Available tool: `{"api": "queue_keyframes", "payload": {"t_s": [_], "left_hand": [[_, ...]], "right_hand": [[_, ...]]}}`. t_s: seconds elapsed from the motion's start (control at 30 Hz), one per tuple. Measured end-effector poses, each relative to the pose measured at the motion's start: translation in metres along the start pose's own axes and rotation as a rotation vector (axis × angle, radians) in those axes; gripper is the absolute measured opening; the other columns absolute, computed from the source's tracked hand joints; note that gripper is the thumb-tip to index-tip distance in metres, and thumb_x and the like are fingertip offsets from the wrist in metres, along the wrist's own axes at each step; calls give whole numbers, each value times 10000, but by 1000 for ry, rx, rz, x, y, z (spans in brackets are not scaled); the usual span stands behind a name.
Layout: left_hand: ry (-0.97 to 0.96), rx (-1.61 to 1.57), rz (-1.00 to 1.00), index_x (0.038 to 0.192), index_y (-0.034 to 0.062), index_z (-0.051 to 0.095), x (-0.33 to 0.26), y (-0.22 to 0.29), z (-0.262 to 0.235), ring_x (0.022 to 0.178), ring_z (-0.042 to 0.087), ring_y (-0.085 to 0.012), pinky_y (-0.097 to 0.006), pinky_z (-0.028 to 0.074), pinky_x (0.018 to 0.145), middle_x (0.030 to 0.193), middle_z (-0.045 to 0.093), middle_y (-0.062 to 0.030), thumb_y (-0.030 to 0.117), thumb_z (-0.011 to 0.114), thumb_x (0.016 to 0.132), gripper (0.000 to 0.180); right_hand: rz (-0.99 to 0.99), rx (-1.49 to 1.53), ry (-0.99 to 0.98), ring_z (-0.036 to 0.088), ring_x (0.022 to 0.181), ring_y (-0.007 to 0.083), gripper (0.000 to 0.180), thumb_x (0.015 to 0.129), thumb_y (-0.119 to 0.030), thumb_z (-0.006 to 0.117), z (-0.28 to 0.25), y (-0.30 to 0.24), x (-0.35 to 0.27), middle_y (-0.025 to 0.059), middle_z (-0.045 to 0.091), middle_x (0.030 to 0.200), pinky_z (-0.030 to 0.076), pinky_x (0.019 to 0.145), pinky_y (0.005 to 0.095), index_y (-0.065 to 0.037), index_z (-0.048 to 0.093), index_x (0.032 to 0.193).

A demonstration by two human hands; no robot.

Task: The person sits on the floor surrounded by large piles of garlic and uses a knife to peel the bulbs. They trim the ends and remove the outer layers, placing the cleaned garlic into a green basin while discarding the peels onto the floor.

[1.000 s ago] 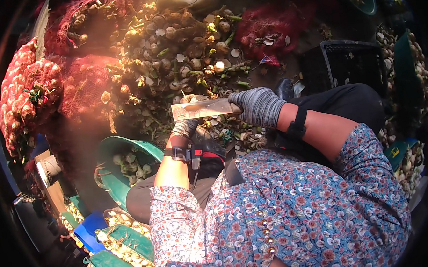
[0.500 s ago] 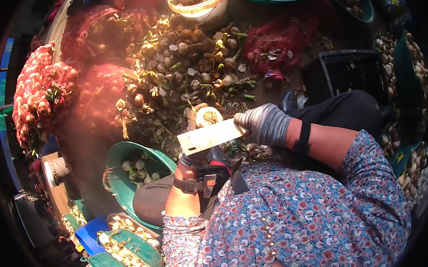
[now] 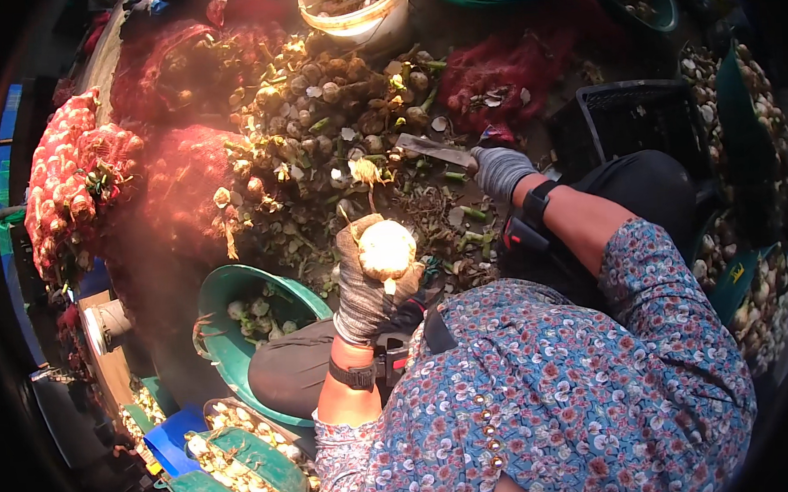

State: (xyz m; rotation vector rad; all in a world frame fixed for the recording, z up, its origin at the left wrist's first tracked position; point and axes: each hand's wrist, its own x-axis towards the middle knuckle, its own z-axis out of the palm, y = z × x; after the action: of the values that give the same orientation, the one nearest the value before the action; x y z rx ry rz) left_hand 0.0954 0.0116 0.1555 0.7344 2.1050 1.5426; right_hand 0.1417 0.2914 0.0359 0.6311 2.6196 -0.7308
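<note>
My left hand [image 3: 367, 283], in a grey knit glove, is closed around a pale round bulb [image 3: 387, 249] with its cut face up. My right hand [image 3: 501, 169], also gloved, grips the handle of a broad flat knife [image 3: 433, 149] whose blade points left over the heap. Below both hands lies a big pile of untrimmed bulbs with stalks and roots [image 3: 334, 115].
A green basin [image 3: 223, 295] with a few trimmed bulbs sits by my left knee. Red mesh sacks of bulbs [image 3: 75, 187] lie at the left. A black crate [image 3: 637, 117] stands at the right, tubs [image 3: 351, 12] at the top, and filled green trays [image 3: 245, 468] at the lower left.
The knife has swung away from the bulb, up and to the right. My left hand has turned the bulb so that its cut face shows.
</note>
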Motion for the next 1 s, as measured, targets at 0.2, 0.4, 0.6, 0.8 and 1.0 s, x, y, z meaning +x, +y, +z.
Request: {"api": "queue_keyframes", "payload": {"t_s": [0.2,0.4,0.6,0.8,1.0], "left_hand": [[137,-136,12,1281,69,444,1,-24,-20,1023,593,-181,-328,513,897,1112,583,-86,177,849,749,678],[54,615,262,1232,68,563,-10,-60,-22,1049,635,-292,-407,522,916,1129,632,-140,198,692,841,431],[47,617,313,1250,51,561,-5,-61,-16,1044,645,-308,-404,524,910,1146,638,-154,203,695,840,458],[122,192,-4,1332,51,404,-3,-45,-11,1009,631,-245,-358,526,890,1142,593,-115,217,818,767,719],[178,-21,69,1332,72,388,6,-11,-7,1022,590,-206,-339,530,884,1180,531,-110,209,868,735,779]], "right_hand": [[-538,263,364,662,737,362,109,816,-137,629,-36,-61,-44,153,656,764,532,645,428,-110,632,921],[-742,76,54,653,737,345,105,851,-212,605,-53,-95,-88,128,636,750,519,646,433,-117,628,890],[-679,94,26,659,761,350,140,815,-171,625,-33,-84,-84,136,637,773,520,647,434,-87,622,928],[-629,67,96,650,762,387,177,854,-170,608,-13,-63,-61,160,646,783,510,644,463,-83,600,1007],[-97,322,100,669,741,271,363,868,-360,700,-10,-27,-11,141,679,814,525,675,395,-63,639,1068]]}}
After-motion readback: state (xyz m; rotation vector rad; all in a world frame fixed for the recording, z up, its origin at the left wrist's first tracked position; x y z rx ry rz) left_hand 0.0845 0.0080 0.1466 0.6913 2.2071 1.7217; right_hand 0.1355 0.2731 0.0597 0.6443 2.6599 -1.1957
